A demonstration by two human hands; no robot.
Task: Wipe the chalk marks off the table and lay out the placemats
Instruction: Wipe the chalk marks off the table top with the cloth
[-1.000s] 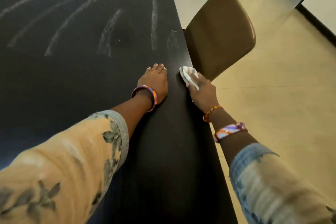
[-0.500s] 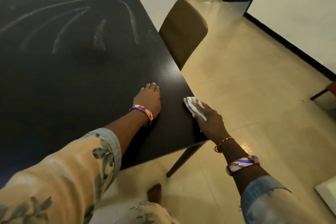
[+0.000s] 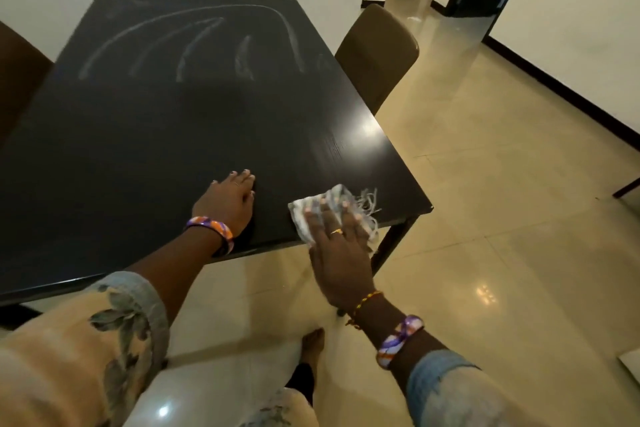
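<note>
The right hand pressed the cloth flat-fingered at the table corner; chalk marks at twelve o'clock risked smearing.

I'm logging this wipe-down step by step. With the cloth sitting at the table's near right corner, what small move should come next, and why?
Probably slide the cloth under the right hand away from the corner toward the chalk marks. They still streak the far half of the table, while the near part looks clean. The left hand rests flat on the top.

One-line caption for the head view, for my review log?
Right hand presses a fringed cloth flat near the black table's corner, left hand resting alongside; chalk marks remain farther away.
</note>
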